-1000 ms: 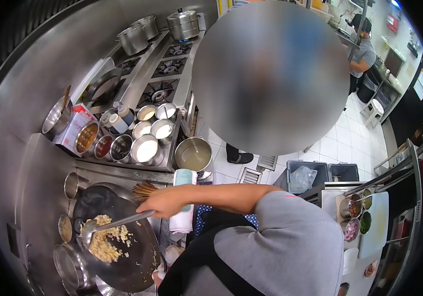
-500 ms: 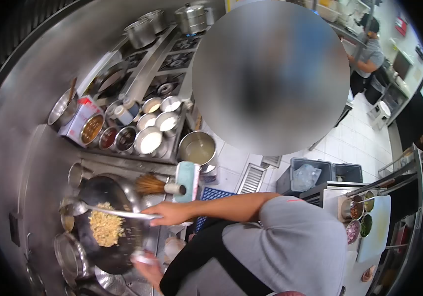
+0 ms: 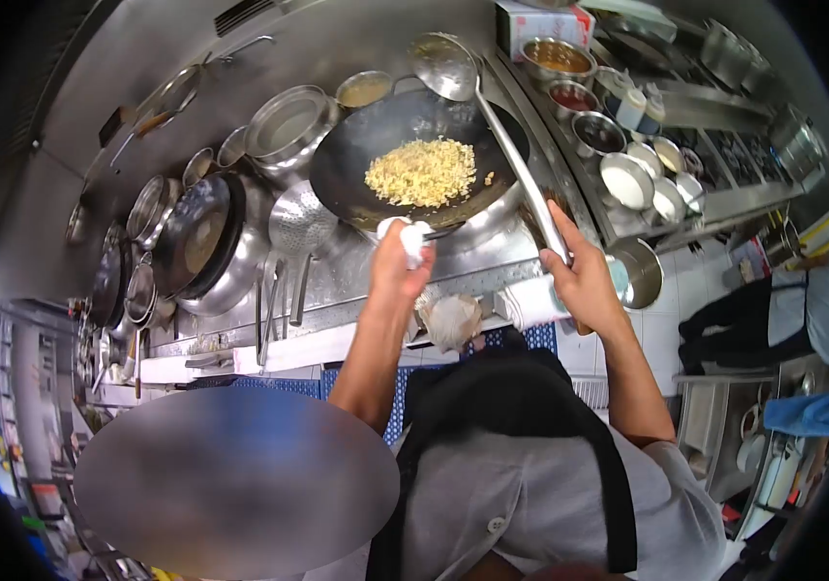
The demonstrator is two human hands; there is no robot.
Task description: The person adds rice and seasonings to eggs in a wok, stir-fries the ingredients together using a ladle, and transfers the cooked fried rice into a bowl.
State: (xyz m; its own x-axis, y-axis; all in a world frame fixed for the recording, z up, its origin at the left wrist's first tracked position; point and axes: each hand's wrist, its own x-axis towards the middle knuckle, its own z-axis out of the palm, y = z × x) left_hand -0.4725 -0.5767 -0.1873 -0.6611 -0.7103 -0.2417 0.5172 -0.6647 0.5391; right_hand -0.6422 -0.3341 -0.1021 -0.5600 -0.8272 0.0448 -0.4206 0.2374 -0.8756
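A dark wok [image 3: 345, 179] sits on the range with a loose mound of yellowish fried rice [image 3: 422, 172] in it. My left hand [image 3: 395, 266] is closed on a folded white cloth [image 3: 413, 242] at the wok's near rim; whether the wok's handle is gripped beneath the cloth is hidden. My right hand [image 3: 584, 281] is wrapped around the long handle of a steel ladle [image 3: 451, 76]. The ladle's bowl is at the far rim of the wok, above and apart from the rice.
A perforated skimmer [image 3: 303, 221] and a steel pot [image 3: 288, 124] stand left of the wok. Sauce bowls [image 3: 557, 58] and white-filled containers [image 3: 627, 181] are at the right. Another person [image 3: 772, 310] stands far right. A rolled towel [image 3: 530, 302] lies by the front edge.
My view has swung round, so the wok now appears upper centre instead of lower left. My right hand still holds the ladle, and the cloth remains in my left hand by the wok's rim.
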